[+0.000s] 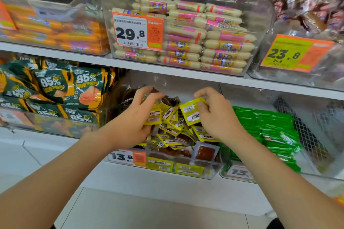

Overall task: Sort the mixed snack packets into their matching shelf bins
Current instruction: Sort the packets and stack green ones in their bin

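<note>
Lying heaped in the clear middle bin are yellow packets; one packet is pinched between thumb and fingers of the right hand, and a small bunch is gripped by the curled left hand. Green packets are stacked at three o'clock.

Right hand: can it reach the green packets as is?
Probably yes. The green packets lie in the next bin, open on top, with nothing between. But the right hand already pinches a yellow packet.
</note>
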{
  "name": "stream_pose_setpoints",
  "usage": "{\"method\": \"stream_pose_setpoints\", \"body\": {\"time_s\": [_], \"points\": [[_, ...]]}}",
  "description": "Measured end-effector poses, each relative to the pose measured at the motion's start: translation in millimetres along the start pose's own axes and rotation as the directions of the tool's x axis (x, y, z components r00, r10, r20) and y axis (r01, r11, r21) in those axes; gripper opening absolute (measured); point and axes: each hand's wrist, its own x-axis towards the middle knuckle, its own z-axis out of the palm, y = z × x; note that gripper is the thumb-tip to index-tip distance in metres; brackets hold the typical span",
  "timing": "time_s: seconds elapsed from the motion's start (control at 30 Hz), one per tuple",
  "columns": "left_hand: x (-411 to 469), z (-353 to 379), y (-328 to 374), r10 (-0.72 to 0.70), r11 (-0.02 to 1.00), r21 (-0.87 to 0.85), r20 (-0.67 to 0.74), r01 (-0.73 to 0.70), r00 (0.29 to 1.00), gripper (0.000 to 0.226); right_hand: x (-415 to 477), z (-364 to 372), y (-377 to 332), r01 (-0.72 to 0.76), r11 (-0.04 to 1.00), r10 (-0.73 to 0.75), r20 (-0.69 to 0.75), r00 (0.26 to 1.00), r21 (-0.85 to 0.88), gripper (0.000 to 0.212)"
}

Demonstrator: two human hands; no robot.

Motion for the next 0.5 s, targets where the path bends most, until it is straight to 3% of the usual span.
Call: {"method": "stream_pose_setpoints", "body": {"time_s": [0.07,0.17,0.3,0.33,0.4,0.5], "points": [[-4,-1,1,-0.009,1.000,-0.010,-0.001,0.009,1.000,0.079,-4,3,-4,-0.028,0.999,0.027,0.050,0.998,0.024,0.037],[-9,-2,-6,0.025,0.997,0.076,-0.021,-0.023,0.999,0.052,-5,8,-4,-0.003,1.000,0.002,-0.006,1.000,-0.030,0.043],[-14,-5,-9,-0.029,0.982,0.175,-0.236,0.071,0.971,0.028,0,13,-2,0.059,0.894,-0.059,0.013,0.998,-0.445,0.044],[-14,-6,-9,-0.053,0.986,0.138,-0.280,0.095,0.959,0.028,-1,12,-4,0.107,0.874,-0.089,0.061,0.994,-0.474,0.045],[-13,-11,-9,-0.114,0.990,0.045,-0.328,0.136,0.938,0.031,-3,11,-10,0.188,0.910,-0.109,0.223,0.969,-0.368,0.056],[-8,-18,-13,-0.163,0.986,-0.049,-0.406,0.157,0.899,0.026,-3,12,1,0.243,0.884,0.012,0.538,0.843,-0.400,0.093]]}}
